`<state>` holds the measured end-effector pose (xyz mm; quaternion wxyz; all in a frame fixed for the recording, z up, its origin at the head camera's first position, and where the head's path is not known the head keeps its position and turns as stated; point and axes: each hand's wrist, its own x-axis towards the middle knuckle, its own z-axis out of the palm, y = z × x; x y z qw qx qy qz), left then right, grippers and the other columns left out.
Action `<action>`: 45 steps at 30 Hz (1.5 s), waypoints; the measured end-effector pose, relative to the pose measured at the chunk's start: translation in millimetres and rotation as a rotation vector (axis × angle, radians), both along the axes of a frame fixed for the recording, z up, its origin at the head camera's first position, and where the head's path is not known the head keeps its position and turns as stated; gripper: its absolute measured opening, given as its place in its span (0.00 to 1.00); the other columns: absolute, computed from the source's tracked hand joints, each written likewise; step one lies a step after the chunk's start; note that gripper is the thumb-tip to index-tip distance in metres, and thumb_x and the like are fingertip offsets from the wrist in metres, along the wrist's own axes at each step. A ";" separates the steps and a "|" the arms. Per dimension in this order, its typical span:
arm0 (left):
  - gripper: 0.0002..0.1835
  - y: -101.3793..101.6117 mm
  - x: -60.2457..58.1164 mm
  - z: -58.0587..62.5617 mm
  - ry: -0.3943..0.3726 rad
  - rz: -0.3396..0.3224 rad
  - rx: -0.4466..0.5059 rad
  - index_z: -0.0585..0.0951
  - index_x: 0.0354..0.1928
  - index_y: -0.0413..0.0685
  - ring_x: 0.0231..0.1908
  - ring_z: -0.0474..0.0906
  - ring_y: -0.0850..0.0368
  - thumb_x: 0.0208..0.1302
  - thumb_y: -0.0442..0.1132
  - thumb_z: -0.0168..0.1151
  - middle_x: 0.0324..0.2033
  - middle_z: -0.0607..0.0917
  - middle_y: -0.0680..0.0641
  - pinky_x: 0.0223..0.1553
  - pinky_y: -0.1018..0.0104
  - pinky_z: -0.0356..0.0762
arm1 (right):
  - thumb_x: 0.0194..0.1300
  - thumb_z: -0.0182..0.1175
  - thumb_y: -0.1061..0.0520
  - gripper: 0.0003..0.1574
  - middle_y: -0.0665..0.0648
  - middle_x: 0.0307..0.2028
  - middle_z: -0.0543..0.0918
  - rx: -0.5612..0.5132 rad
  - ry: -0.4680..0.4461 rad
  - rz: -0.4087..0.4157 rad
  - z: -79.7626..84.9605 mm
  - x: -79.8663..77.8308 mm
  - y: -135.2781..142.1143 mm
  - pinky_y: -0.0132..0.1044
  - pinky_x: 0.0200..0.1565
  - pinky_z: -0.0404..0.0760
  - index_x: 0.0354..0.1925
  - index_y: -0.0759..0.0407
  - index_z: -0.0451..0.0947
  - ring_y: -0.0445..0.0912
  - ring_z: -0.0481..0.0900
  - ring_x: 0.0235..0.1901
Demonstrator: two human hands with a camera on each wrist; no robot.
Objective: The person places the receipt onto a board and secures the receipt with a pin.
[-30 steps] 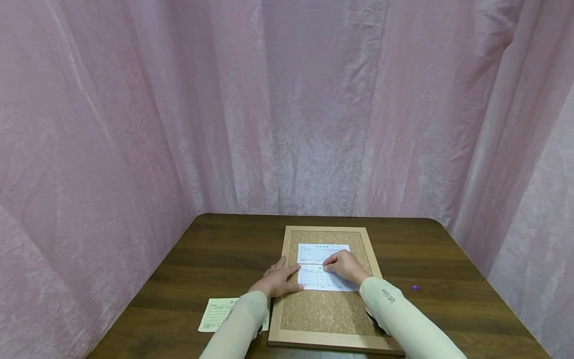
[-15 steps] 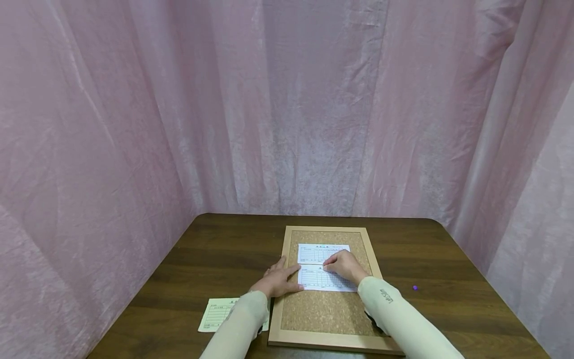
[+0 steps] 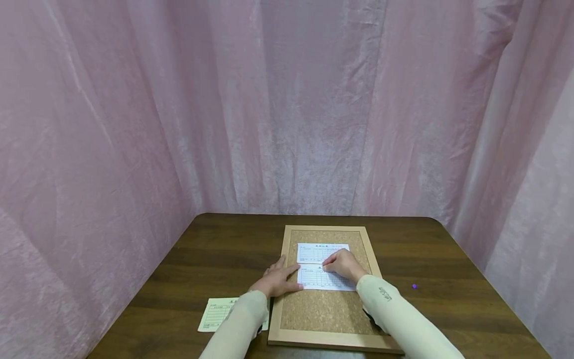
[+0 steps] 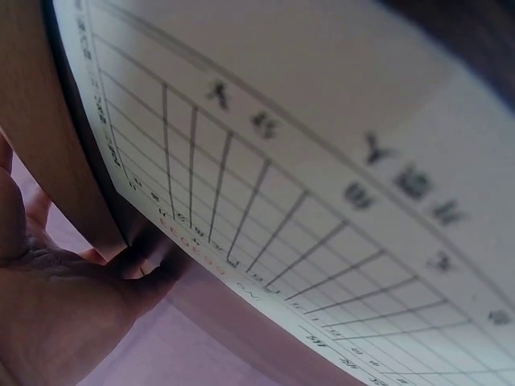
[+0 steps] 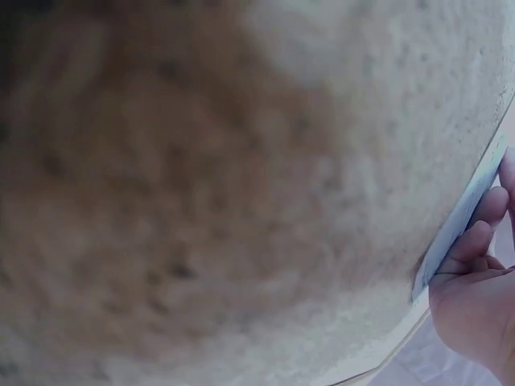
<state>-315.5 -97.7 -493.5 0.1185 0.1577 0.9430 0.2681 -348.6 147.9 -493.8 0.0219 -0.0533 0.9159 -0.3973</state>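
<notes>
A wood-framed corkboard [image 3: 325, 311] lies flat on the table. Two white printed slips lie on it, the upper slip [image 3: 309, 253] directly above the lower slip [image 3: 314, 279]. My left hand [image 3: 278, 281] rests with spread fingers on the left frame, fingertips touching the lower slip's left edge. At that slip's top middle, my right hand [image 3: 344, 266] pinches what seems to be a push pin, mostly hidden by the fingertips. In the right wrist view, the curled fingers [image 5: 475, 241] press by the slip's edge. A yellow-green slip [image 4: 322, 185] fills much of the left wrist view.
The yellow-green slip [image 3: 217, 314] lies on the table left of the board, partly under the left forearm. A small purple push pin or bead [image 3: 414, 286] sits to the board's right. Pink curtains [image 3: 314, 109] hang behind the dark wooden table [image 3: 233, 244].
Almost nothing differs. Both hands keep their places on the board, and the right sleeve has shifted slightly to the left.
</notes>
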 end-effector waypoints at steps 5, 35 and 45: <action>0.39 0.5 -0.6 -2.1 0.000 0.001 -0.003 0.68 0.73 0.61 0.72 0.46 0.29 0.62 0.61 0.66 0.77 0.47 0.38 0.67 0.31 0.47 | 0.58 0.73 0.57 0.04 0.49 0.34 0.86 0.012 0.004 -0.006 -0.8 0.2 -0.5 0.39 0.38 0.75 0.30 0.57 0.89 0.43 0.78 0.32; 0.39 -1.0 1.2 -1.4 -0.004 0.008 0.020 0.68 0.73 0.61 0.72 0.46 0.28 0.61 0.60 0.67 0.77 0.47 0.37 0.65 0.29 0.48 | 0.64 0.67 0.57 0.04 0.48 0.32 0.83 -0.048 0.080 0.041 -7.3 1.7 8.7 0.37 0.35 0.73 0.32 0.54 0.87 0.43 0.75 0.31; 0.39 -0.3 1.0 -0.9 0.005 -0.003 0.011 0.68 0.73 0.61 0.72 0.46 0.28 0.61 0.60 0.67 0.76 0.48 0.36 0.66 0.30 0.48 | 0.65 0.67 0.57 0.05 0.47 0.30 0.83 -0.028 0.071 0.020 -1.2 6.3 3.9 0.38 0.35 0.73 0.31 0.54 0.87 0.43 0.75 0.30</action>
